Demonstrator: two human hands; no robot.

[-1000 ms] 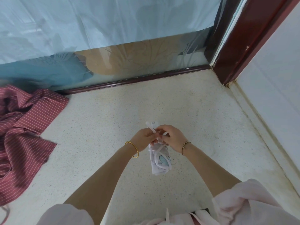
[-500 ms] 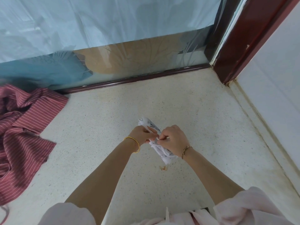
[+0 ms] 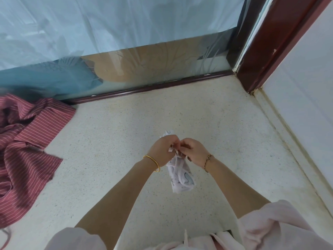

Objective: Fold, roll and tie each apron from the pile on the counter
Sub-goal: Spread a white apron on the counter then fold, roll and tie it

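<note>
White rolled apron (image 3: 181, 175) up over counter (image 3: 117, 141), well right of red striped pile (image 3: 27, 141). Left hand (image 3: 163, 150), right hand (image 3: 193, 152) close together at roll's top, each pinching thin strings (image 3: 173, 150). Knot hidden by fingers, maybe loose. Risk: string slips, roll pops open or drops.

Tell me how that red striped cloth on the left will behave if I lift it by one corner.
Probably floppy: the red striped cloth lies crumpled in soft folds on the counter, so it should drape and trail rather than lift whole. It looks thin, so likely light. Its sheen hints it may slip.
</note>
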